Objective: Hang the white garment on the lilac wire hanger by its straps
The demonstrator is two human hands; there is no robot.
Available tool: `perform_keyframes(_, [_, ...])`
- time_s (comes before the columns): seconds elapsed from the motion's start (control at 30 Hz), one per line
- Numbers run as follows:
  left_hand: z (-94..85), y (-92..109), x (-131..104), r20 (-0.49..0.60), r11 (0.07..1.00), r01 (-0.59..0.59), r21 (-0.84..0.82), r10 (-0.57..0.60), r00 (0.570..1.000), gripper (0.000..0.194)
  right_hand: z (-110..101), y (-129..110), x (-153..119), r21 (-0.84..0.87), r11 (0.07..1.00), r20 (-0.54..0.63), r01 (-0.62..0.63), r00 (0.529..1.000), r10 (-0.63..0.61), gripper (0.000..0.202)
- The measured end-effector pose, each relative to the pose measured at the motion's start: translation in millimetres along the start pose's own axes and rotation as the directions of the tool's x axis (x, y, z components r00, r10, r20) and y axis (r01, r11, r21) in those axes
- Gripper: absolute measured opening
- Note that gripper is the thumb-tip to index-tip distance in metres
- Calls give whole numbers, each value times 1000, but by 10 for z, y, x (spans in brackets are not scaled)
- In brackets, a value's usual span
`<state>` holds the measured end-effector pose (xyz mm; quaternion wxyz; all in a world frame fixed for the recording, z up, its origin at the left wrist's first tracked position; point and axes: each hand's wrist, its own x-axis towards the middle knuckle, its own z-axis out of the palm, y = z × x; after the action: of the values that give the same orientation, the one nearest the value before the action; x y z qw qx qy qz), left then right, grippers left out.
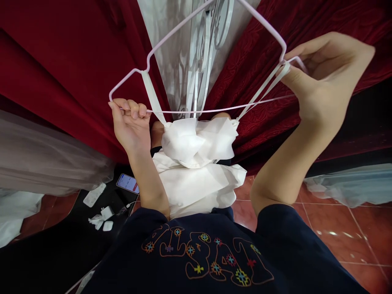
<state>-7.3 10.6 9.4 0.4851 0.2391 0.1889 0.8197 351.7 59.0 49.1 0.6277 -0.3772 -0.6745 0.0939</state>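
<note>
A pale pink hanger (180, 25) is held up in front of me, its top cut off by the frame. My left hand (131, 122) is closed round the hanger's lower left corner. At the right end, my right hand (321, 77) pinches a thin white strap (263, 92) at the hanger's notch, with the hanger's tip among its fingers. Another white strap (152, 96) loops over the left notch. Both straps run down to a white garment (199, 179), which hangs below the hanger's bottom bar and lies bunched over my lap.
Red curtains (76, 53) hang on both sides of a white metal frame (200, 53). On a black surface (61, 249) at the left are a lit phone (128, 183), a white charger (107, 213) and small white items. Red tiles (333, 228) cover the floor.
</note>
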Motion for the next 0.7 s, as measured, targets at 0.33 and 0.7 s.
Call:
perform_keyframes(0.33, [-48, -5, 19, 32, 999, 1, 43, -2, 999, 64, 424, -410, -546, 106, 982, -251, 159, 959, -128, 20])
perform_keyframes(0.7, [-108, -230, -144, 20, 844, -97, 528, 102, 995, 71, 1300, -551, -1182, 86, 976, -70, -200, 976, 206, 19])
